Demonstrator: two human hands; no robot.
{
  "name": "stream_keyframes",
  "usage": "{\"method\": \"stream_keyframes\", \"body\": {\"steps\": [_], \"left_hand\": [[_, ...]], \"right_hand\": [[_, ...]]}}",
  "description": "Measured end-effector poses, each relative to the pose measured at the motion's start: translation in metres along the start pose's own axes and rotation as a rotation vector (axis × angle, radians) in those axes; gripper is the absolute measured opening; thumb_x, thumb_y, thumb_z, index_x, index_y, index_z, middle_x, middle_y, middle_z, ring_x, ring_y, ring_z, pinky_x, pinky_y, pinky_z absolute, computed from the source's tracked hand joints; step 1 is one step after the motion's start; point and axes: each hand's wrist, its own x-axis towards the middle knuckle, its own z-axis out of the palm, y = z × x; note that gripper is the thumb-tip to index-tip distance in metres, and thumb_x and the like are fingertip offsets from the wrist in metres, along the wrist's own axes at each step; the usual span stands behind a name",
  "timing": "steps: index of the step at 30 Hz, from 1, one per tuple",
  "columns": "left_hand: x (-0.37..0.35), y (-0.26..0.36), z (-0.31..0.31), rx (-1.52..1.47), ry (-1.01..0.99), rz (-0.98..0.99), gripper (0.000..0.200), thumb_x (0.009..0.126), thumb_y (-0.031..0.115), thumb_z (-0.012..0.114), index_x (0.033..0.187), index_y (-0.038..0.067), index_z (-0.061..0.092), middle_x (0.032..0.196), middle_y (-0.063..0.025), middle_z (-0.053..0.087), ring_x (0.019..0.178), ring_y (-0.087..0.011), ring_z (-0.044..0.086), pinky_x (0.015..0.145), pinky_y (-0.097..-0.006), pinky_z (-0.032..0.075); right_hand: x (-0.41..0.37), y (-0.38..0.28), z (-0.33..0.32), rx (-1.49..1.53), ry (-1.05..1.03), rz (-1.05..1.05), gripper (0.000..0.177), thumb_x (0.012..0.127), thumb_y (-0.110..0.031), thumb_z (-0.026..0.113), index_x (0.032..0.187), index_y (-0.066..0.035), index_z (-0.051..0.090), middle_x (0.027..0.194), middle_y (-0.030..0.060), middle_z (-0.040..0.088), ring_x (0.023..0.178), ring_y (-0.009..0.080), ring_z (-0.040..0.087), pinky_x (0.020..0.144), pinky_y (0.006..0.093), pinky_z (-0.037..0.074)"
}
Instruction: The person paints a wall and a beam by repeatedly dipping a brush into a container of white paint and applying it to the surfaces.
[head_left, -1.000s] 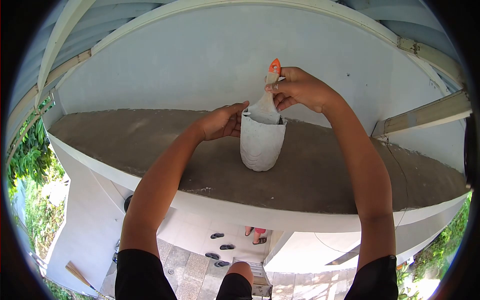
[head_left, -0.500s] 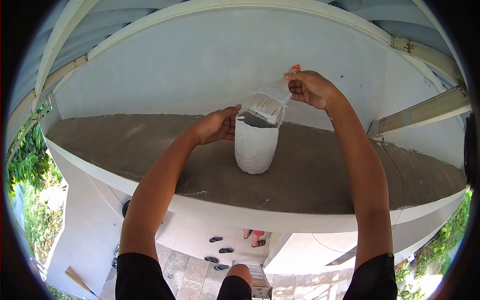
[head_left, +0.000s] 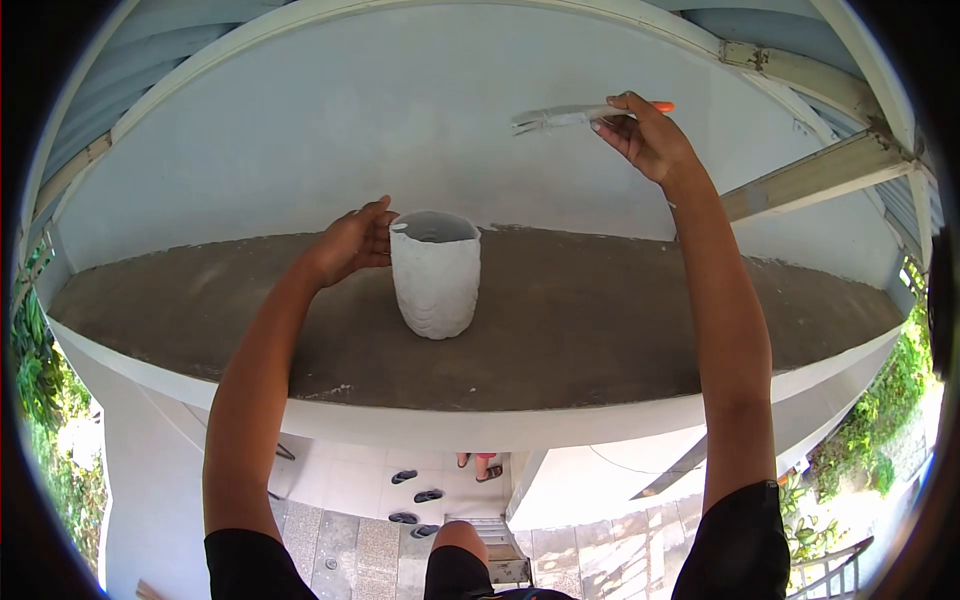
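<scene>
1. The brush (head_left: 565, 118) has moved from the container's mouth to before the pale wall (head_left: 400, 110), its handle pinched by the right hand (head_left: 645, 140).
2. The left hand (head_left: 352, 243) curls against the left of the lumpy white container (head_left: 436, 285), on the brown ledge (head_left: 570, 320).

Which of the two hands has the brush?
The right hand, raised with the brush in its fingers; the left hand is beside the white container.

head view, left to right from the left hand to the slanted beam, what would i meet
Left hand, white container, bristle end of the brush, right hand, slanted beam.
</scene>
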Motion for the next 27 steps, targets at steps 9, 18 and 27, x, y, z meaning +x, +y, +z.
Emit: {"method": "stream_keyframes", "body": {"steps": [9, 18, 27], "left_hand": [[-0.007, 0.005, 0.011, 0.024, 0.021, 0.008, 0.065, 0.105, 0.055, 0.041, 0.135, -0.002, 0.051, 0.126, -0.0172, 0.064, 0.114, -0.0274, 0.063, 0.104, -0.0433, 0.048], [-0.005, 0.002, 0.006, 0.112, 0.085, 0.001, 0.071, 0.104, 0.058, 0.041, 0.135, -0.004, 0.052, 0.129, -0.0201, 0.063, 0.116, -0.0291, 0.063, 0.105, -0.0439, 0.048], [-0.003, 0.005, 0.01, 0.236, 0.15, 0.03, 0.074, 0.103, 0.061, 0.039, 0.133, -0.005, 0.055, 0.126, -0.0197, 0.065, 0.113, -0.0285, 0.065, 0.103, -0.0432, 0.049]], "right_hand": [[-0.012, 0.039, -0.058, -0.591, 0.213, -0.18, 0.028, 0.088, -0.021, 0.079, 0.084, 0.003, 0.066, 0.082, 0.0093, 0.068, 0.07, 0.018, 0.069, 0.07, 0.027, 0.063], [0.008, 0.074, -0.087, -1.078, 0.34, -0.238, 0.03, 0.083, -0.026, 0.077, 0.075, 0.0, 0.063, 0.065, 0.0091, 0.069, 0.056, 0.0162, 0.069, 0.06, 0.0317, 0.057], [0.047, 0.076, -0.128, -1.287, 0.422, -0.08, 0.036, 0.074, -0.035, 0.075, 0.075, 0.0, 0.065, 0.064, 0.0084, 0.071, 0.062, 0.0234, 0.071, 0.072, 0.0364, 0.057]]}}
